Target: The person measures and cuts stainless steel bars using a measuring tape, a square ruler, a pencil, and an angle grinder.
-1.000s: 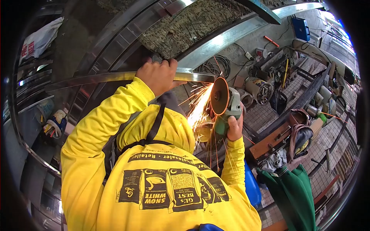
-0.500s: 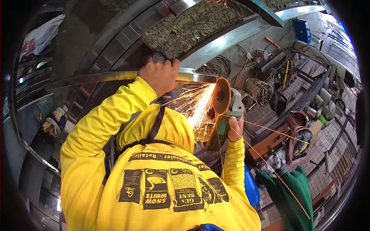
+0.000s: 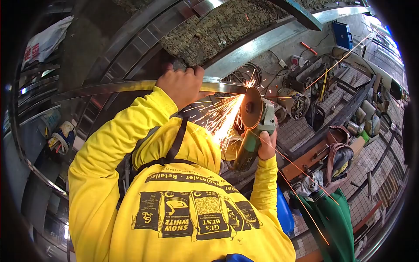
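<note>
My left hand [image 3: 181, 85], in a yellow sleeve, is closed around a long shiny metal bar [image 3: 131, 86], with the thumb on its near side. In my right hand [image 3: 267, 144] is a green-bodied angle grinder [image 3: 248, 150] with a grey head. Its brown disc [image 3: 251, 108] meets the right end of the bar. Bright sparks [image 3: 229, 115] stream from the contact down and left toward my yellow shirt [image 3: 196, 209]. The exact cut point is hidden by glare.
A wide metal beam [image 3: 257, 46] runs behind the bar, beside a rough board [image 3: 205, 35]. Coiled cables [image 3: 251, 72] lie beyond the disc. At right are an open container of scrap [image 3: 293, 104], a brown beam [image 3: 305, 161], green cloth [image 3: 329, 218] and a blue case [image 3: 341, 35].
Sparks now also spray upward and to the right past the bar's end. The grinder's body has tilted slightly, and the disc looks less lit. My left hand has stayed in place.
</note>
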The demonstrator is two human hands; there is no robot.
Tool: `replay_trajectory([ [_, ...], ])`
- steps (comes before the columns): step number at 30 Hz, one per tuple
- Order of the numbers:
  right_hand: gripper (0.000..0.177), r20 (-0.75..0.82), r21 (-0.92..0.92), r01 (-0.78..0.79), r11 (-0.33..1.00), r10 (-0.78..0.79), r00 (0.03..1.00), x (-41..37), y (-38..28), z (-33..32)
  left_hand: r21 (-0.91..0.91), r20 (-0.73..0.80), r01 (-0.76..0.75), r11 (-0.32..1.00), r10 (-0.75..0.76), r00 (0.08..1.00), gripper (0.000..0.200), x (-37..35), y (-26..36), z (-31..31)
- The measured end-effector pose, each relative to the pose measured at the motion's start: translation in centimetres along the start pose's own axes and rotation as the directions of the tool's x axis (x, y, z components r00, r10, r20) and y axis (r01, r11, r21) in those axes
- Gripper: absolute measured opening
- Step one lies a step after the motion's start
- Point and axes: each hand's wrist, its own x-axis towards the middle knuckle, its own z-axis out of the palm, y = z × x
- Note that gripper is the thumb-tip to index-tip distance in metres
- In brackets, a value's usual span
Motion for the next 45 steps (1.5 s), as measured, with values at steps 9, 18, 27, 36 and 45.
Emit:
replay_trajectory([
  [9, 0.099, -0.011, -0.007, -0.013, 1.000, 0.013, 1.000, -0.1, 0.3, -0.3, -0.002, 0.007, 0.009, 1.000, -0.009, 1.000, 0.071, 0.0, 0.0, -0.2],
  [18, 0.097, -0.046, -0.046, 0.015, 0.999, -0.017, 0.999, 0.0, 0.6, -0.4, -0.028, 0.003, 0.017, 0.999, -0.017, 1.000, 0.072, 0.0, 0.0, 0.0],
  [27, 0.105, -0.001, -0.071, 0.042, 0.997, -0.042, 0.999, 0.6, 0.0, -0.2, 0.006, -0.022, 0.011, 1.000, -0.011, 1.000, 0.072, 0.0, 0.0, 0.2],
  [36, 0.093, -0.027, -0.043, -0.078, 0.996, 0.077, 0.997, 0.6, 1.5, -0.9, -0.033, 0.020, 0.025, 0.999, -0.025, 0.999, 0.069, -0.1, 0.2, 0.2],
  [45, 0.091, -0.020, 0.010, -0.027, 1.000, 0.027, 0.999, -0.3, 1.0, -0.5, -0.014, 0.013, 0.040, 0.999, -0.040, 0.999, 0.070, -0.3, 0.3, 0.1],
])
